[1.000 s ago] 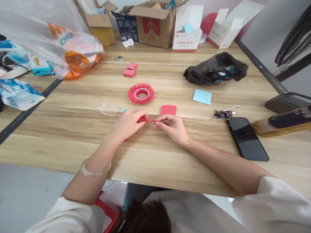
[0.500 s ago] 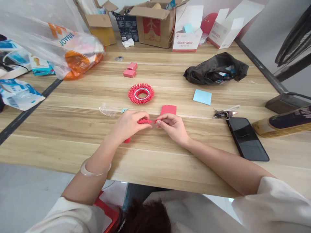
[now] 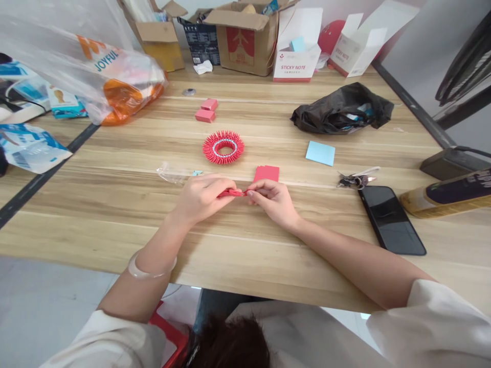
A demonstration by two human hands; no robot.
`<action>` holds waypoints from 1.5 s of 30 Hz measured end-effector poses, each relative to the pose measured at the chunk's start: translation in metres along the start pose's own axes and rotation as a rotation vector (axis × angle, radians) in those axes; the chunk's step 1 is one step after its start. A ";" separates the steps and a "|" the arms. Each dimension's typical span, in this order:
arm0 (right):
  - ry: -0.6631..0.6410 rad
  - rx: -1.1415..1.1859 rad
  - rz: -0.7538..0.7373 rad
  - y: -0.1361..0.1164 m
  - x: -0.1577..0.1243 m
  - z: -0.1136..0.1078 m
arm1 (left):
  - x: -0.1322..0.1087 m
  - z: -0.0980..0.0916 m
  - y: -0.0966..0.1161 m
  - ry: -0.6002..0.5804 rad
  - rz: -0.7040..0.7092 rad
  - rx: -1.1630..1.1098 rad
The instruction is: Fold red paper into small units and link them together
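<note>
My left hand [image 3: 205, 197] is closed around a row of red folded paper pieces [image 3: 229, 193], most of it hidden behind the fingers. My right hand [image 3: 274, 202] pinches the row's right end, where a small red folded paper piece meets it; fingertips partly cover that piece. Just behind my right hand lies a stack of red paper sheets [image 3: 267, 173]. Farther back sits a ring of red folded paper [image 3: 223, 147], spiky outside, with a pale blue and white inner edge. Small light blue folded bits [image 3: 197, 173] lie by my left hand, near a clear plastic wrapper [image 3: 171, 174].
Two pink-red paper blocks [image 3: 205, 115] and a light blue paper pad [image 3: 320, 153] lie on the table. To the right are a black plastic bag [image 3: 341, 110], keys [image 3: 353, 180] and a phone [image 3: 392, 220]. Cardboard boxes [image 3: 245, 46] and a sticky note box [image 3: 295, 66] line the back.
The small red piece in my right hand, apart from the row before, now touches its end. A red piece that showed below my left hand no longer shows.
</note>
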State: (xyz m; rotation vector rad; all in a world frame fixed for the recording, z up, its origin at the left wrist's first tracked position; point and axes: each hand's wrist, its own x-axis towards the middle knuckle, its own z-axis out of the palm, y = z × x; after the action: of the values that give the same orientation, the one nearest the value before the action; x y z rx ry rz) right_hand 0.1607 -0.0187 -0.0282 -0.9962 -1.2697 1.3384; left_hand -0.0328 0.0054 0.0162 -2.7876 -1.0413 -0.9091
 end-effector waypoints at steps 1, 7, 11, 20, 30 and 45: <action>-0.005 -0.004 -0.002 0.000 0.000 0.000 | -0.001 0.000 -0.001 0.000 0.009 -0.003; -0.018 0.005 -0.007 0.001 0.000 -0.001 | 0.000 0.003 -0.002 0.117 0.120 0.009; -0.022 0.035 -0.009 0.001 0.000 -0.001 | 0.004 0.002 0.001 0.245 0.170 0.019; -0.027 0.066 -0.070 0.003 0.000 -0.001 | 0.005 0.004 0.001 0.182 0.158 -0.097; -0.036 0.106 -0.115 0.004 -0.002 0.000 | 0.004 0.007 -0.001 0.143 0.217 -0.134; -0.034 0.114 -0.085 0.005 -0.002 0.000 | 0.004 0.007 -0.003 0.017 0.081 -0.184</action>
State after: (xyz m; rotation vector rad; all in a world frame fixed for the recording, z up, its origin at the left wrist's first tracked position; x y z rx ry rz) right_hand 0.1606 -0.0203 -0.0328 -0.8348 -1.2335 1.3518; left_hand -0.0280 0.0116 0.0122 -2.9388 -0.8770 -1.0679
